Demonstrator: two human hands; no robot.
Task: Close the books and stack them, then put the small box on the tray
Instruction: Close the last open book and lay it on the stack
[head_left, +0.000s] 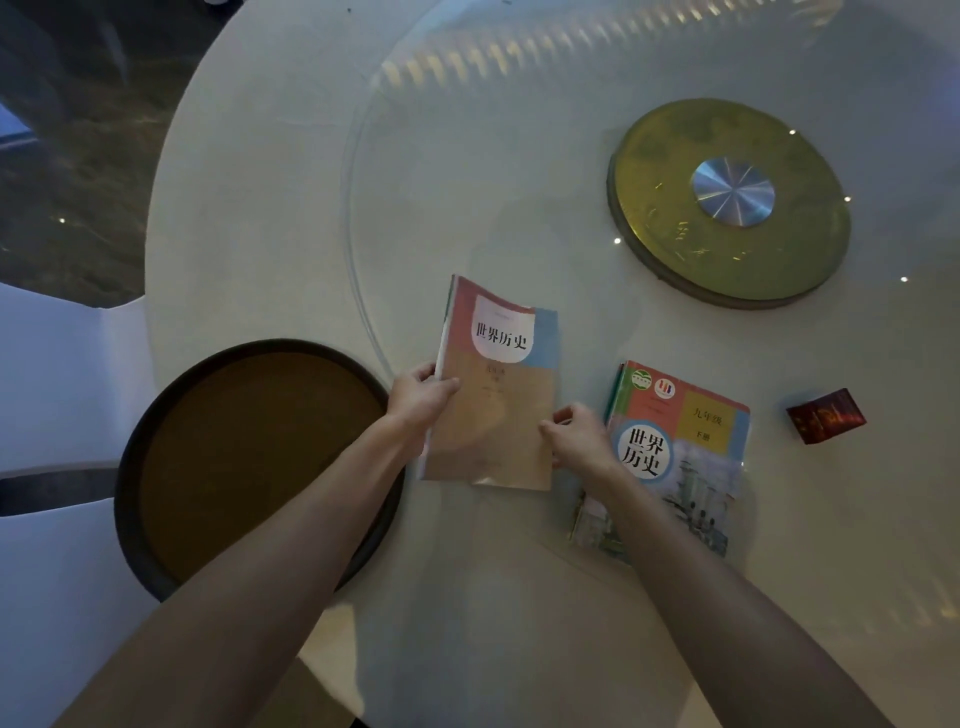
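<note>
Tray (156, 431) lies at the far left, round, dark-rimmed and holding nothing, on the white table (270, 218). Next to the right comes the left hand (418, 397), which closes on the spine edge of the pink book (498, 384), thumb on the cover. This book is shut, and its long axis runs away from the person, a little tilted. The right hand (579, 436) pinches the opposite long edge, low down, with fingers narrow. So both hands hold the same book, one on each side.

Just beside the right wrist lies the green book (680, 457), also shut, flat on the glass, its long axis nearly parallel to the pink one. I judge the next move is short: carry the pink book sideways to the right and lay it on the green one, edges aligned.

Farther right, well apart from both hands, sits the small red box (826, 415). The right hand is nearer to it, but the tray is on the opposite side.
</note>
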